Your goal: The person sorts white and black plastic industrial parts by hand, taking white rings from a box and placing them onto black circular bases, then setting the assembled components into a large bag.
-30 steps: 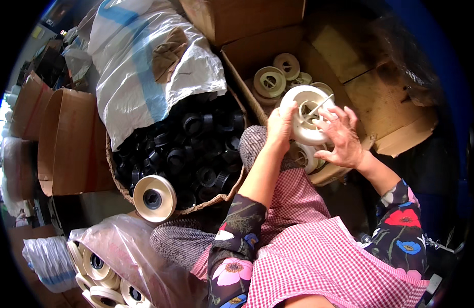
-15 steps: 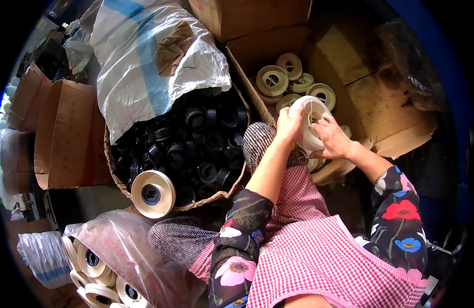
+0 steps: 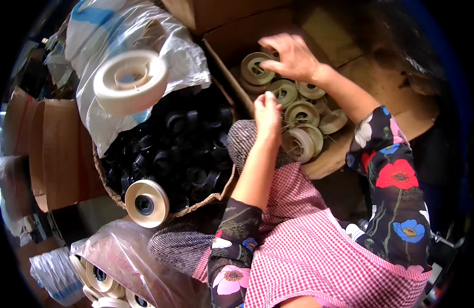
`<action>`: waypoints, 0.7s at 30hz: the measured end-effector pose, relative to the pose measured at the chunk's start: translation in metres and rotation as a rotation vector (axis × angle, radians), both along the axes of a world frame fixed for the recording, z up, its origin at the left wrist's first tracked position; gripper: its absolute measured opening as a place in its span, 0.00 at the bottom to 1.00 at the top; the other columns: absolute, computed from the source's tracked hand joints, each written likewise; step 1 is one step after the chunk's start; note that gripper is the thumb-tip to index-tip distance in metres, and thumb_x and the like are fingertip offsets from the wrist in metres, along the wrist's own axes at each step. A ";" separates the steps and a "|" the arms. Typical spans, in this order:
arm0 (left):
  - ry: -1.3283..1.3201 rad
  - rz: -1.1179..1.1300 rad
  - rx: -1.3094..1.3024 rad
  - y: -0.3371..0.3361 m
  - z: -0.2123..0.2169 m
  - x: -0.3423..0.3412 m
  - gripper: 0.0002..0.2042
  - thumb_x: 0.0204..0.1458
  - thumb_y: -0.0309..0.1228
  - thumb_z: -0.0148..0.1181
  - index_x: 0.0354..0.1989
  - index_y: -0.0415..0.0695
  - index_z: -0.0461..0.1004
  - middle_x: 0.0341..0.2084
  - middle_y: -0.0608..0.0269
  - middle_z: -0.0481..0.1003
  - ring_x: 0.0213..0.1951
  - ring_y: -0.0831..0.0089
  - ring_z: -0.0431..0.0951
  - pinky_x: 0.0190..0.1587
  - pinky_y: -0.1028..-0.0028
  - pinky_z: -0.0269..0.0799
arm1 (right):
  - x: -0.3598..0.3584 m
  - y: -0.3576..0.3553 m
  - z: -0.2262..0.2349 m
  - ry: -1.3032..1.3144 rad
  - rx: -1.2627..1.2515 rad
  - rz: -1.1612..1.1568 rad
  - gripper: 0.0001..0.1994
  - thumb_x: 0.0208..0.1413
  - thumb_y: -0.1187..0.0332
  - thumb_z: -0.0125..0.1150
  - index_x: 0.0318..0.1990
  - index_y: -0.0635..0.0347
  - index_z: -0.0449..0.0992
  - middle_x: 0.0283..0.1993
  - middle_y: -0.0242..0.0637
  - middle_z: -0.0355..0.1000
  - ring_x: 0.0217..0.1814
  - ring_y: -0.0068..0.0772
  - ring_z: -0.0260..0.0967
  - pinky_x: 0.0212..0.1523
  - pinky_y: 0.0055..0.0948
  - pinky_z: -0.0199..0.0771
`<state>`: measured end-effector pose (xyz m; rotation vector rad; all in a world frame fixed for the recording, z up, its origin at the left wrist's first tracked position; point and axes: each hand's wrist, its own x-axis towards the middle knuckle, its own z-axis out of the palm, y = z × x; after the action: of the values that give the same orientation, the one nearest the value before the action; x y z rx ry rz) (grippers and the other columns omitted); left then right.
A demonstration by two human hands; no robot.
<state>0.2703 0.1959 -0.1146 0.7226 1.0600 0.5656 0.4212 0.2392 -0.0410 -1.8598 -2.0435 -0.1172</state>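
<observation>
My right hand reaches over the open carton, thumb and fingers apart, above a cream plastic wheel with a spoked centre. My left hand is at the carton's near left corner, fingers drawn together; whatever they may hold is hidden. A blurred white plastic wheel appears over the white sack at the left, away from both hands; whether it is in the air or resting there I cannot tell. More cream wheels lie piled in the carton, thin strands among them.
A box full of black threaded plastic parts stands left of my knee. On its near rim leans a cream wheel with a black centre. Similar wheels fill a clear plastic bag. Brown cartons stand far left.
The white wheel that both hands held over the carton is now out of them, far to the left. My right hand has moved up and left over the pile; my left hand has moved left.
</observation>
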 end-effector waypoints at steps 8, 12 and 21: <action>0.134 -0.085 0.063 0.001 -0.010 0.007 0.27 0.59 0.44 0.50 0.61 0.40 0.56 0.49 0.56 0.69 0.43 0.71 0.74 0.36 0.74 0.69 | 0.088 -0.124 -0.252 0.415 -0.813 -0.679 0.61 0.29 0.56 0.77 0.70 0.59 0.41 0.68 0.52 0.53 0.70 0.47 0.51 0.66 0.35 0.55; 0.159 -0.142 0.072 -0.001 -0.014 0.016 0.29 0.57 0.43 0.52 0.62 0.39 0.56 0.49 0.54 0.70 0.42 0.71 0.74 0.35 0.74 0.69 | 0.101 -0.137 -0.236 0.139 -0.969 -0.703 0.36 0.39 0.58 0.66 0.59 0.60 0.64 0.57 0.52 0.66 0.61 0.52 0.62 0.60 0.39 0.63; 0.066 -0.327 -0.270 0.002 -0.001 0.005 0.38 0.54 0.60 0.49 0.64 0.43 0.54 0.58 0.48 0.62 0.54 0.54 0.68 0.48 0.52 0.67 | 0.053 -0.142 -0.119 0.178 0.190 -0.285 0.13 0.41 0.76 0.53 0.38 0.61 0.66 0.39 0.43 0.68 0.44 0.49 0.64 0.46 0.39 0.64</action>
<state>0.2753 0.1977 -0.1160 0.6606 1.0285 0.1147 0.4746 0.0975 -0.1598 -1.9525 -1.5853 -0.2046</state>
